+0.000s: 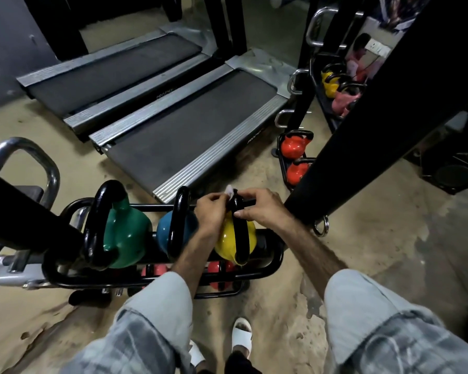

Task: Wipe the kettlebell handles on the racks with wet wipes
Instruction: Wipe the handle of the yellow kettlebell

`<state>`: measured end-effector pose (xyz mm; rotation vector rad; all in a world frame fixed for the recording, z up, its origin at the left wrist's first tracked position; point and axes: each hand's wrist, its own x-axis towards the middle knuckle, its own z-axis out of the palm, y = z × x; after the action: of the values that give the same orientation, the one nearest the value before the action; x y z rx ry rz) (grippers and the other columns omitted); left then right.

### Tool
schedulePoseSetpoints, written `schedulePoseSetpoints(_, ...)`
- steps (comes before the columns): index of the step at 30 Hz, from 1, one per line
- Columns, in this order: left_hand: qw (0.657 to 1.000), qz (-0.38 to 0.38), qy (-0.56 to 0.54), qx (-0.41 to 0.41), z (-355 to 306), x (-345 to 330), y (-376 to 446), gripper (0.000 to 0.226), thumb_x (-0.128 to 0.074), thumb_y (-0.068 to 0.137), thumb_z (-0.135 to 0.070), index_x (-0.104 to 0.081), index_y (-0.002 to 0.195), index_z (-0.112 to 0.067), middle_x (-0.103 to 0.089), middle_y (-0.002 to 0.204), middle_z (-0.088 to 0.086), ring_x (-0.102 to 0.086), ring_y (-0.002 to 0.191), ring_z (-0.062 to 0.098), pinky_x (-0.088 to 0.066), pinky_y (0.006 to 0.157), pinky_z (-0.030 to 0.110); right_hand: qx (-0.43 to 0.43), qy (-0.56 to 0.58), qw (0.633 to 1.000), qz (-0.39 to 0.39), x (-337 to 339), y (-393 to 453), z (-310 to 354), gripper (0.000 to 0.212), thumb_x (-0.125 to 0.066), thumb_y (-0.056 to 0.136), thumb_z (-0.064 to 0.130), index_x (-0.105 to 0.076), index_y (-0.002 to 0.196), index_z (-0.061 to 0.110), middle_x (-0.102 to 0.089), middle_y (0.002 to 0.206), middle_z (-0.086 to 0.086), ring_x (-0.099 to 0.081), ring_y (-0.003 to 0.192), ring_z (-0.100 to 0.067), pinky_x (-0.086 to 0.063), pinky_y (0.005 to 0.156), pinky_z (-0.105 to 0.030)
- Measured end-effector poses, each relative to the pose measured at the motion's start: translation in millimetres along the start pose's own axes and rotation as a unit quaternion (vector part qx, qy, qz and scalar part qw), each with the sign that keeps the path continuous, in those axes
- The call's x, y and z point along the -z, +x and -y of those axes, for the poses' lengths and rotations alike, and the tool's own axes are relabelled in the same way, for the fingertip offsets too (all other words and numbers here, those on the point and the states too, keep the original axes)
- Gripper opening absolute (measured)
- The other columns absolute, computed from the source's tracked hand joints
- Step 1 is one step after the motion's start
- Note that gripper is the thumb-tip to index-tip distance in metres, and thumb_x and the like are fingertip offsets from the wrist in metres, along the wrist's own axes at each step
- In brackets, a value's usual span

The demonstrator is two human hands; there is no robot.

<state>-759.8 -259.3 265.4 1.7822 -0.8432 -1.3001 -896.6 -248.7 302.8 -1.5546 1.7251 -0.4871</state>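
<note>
A yellow kettlebell (pixel 227 244) with a black handle (pixel 241 238) stands at the right end of the black rack (pixel 270 268), beside a blue kettlebell (pixel 164 233) and a green kettlebell (pixel 126 236). My left hand (pixel 211 211) presses a white wet wipe (pixel 229 191) against the top of the yellow kettlebell's handle. My right hand (pixel 260 205) grips the same handle top from the right side. Red kettlebells (pixel 216 269) sit on the lower shelf, partly hidden.
Two treadmills (pixel 189 130) lie on the floor beyond the rack. A thick black post (pixel 362 125) slants up at the right, with a second rack of orange kettlebells (pixel 293 147) behind it. A chrome handle (pixel 38 160) juts at the left. My sandalled feet (pixel 242 336) are below.
</note>
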Motion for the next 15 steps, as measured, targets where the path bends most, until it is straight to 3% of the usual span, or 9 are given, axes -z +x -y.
schedulePoseSetpoints(1,0.996,0.006,-0.05,0.07,0.6,-2.9,3.3,0.014,-0.068,0.084,-0.024,-0.074,0.091,-0.013,-0.074,0.089,0.003,-0.067,0.083,0.016,-0.054,0.084,0.029,-0.005,0.003,1.0,-0.003,-0.8,-0.1,0.0,0.061,-0.086,0.07,0.019,-0.066,0.127,0.022,-0.07,0.117,0.001,-0.063,0.11,-0.01,-0.048,0.1,-0.024)
schedulePoseSetpoints(3,0.972,0.04,-0.148,0.18,7.0,-9.6,7.7,0.009,-0.065,0.084,-0.016,-0.069,0.086,-0.009,-0.071,0.083,0.009,-0.066,0.068,0.021,-0.058,0.065,0.031,-0.018,0.019,1.0,-0.01,-3.5,0.0,-1.2,0.06,-0.086,0.069,0.016,-0.066,0.125,0.023,-0.07,0.115,0.002,-0.064,0.106,-0.011,-0.052,0.098,-0.028)
schedulePoseSetpoints(6,0.94,0.096,-0.242,0.222,23.2,-18.8,19.7,0.019,-0.05,0.093,-0.012,-0.066,0.101,-0.008,-0.063,0.086,0.007,-0.052,0.059,0.013,-0.042,0.038,0.017,-0.026,0.03,0.999,-0.022,-7.6,0.5,-2.8,0.06,-0.087,0.067,0.016,-0.067,0.123,0.025,-0.071,0.112,0.003,-0.068,0.1,-0.011,-0.057,0.091,-0.034)
schedulePoseSetpoints(8,0.927,0.094,-0.279,0.232,23.0,-18.2,17.2,0.018,-0.048,0.095,-0.012,-0.064,0.086,-0.011,-0.057,0.076,0.003,-0.047,0.056,0.01,-0.038,0.036,0.017,-0.027,0.03,0.999,-0.023,-8.3,0.2,-3.0,0.062,-0.087,0.067,0.017,-0.066,0.124,0.024,-0.071,0.115,0.002,-0.068,0.1,-0.012,-0.058,0.09,-0.035)
schedulePoseSetpoints(10,0.938,0.059,-0.275,0.202,14.9,-11.3,7.4,0.017,-0.063,0.088,-0.012,-0.066,0.072,-0.011,-0.067,0.068,0.004,-0.059,0.055,0.012,-0.049,0.045,0.019,-0.027,0.036,0.999,-0.022,-8.8,-0.8,-4.1,0.062,-0.087,0.066,0.017,-0.066,0.124,0.023,-0.071,0.116,0.0,-0.068,0.101,-0.014,-0.058,0.09,-0.037)
schedulePoseSetpoints(13,0.996,-0.021,-0.091,0.004,7.6,-2.1,0.6,0.005,-0.077,0.078,-0.017,-0.074,0.075,-0.018,-0.075,0.081,0.004,-0.07,0.073,0.013,-0.057,0.073,0.026,-0.015,0.027,0.999,-0.027,-8.7,-2.8,-4.4,0.056,-0.086,0.067,0.019,-0.068,0.12,0.024,-0.073,0.11,0.001,-0.069,0.1,-0.012,-0.058,0.09,-0.036)
schedulePoseSetpoints(15,0.992,-0.034,0.026,-0.116,2.8,-5.3,1.4,0.006,-0.074,0.08,-0.023,-0.077,0.079,-0.018,-0.074,0.076,-0.001,-0.069,0.071,0.008,-0.054,0.07,0.023,-0.008,0.009,1.0,-0.028,-6.9,-3.9,-3.6,0.05,-0.085,0.069,0.019,-0.07,0.116,0.024,-0.074,0.105,0.002,-0.068,0.099,-0.011,-0.056,0.092,-0.033)
